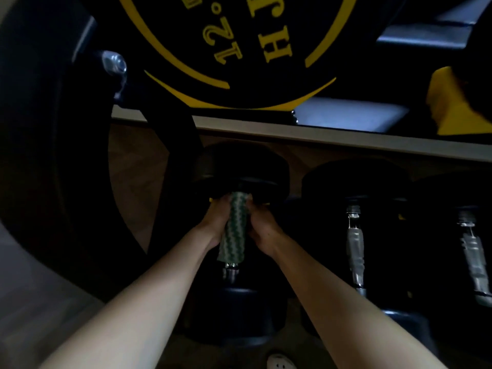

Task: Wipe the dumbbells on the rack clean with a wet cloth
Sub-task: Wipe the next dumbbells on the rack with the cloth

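A green-and-white patterned cloth (pixel 233 230) is wrapped round the handle of a black dumbbell (pixel 241 166) on the lower tier of the rack. My left hand (pixel 213 222) grips the cloth from the left side. From the right, my right hand (pixel 262 230) grips the same cloth. A short chrome piece of the handle (pixel 231 272) shows below the cloth. The scene is dark.
Two more dumbbells with chrome handles (pixel 355 249) (pixel 474 259) lie to the right. Overhead hangs a large black dumbbell head with yellow lettering (pixel 234 49), resting on the upper rack rail (pixel 346 139). A black rack post (pixel 175 166) stands left. A white shoe tip (pixel 279 362) is below.
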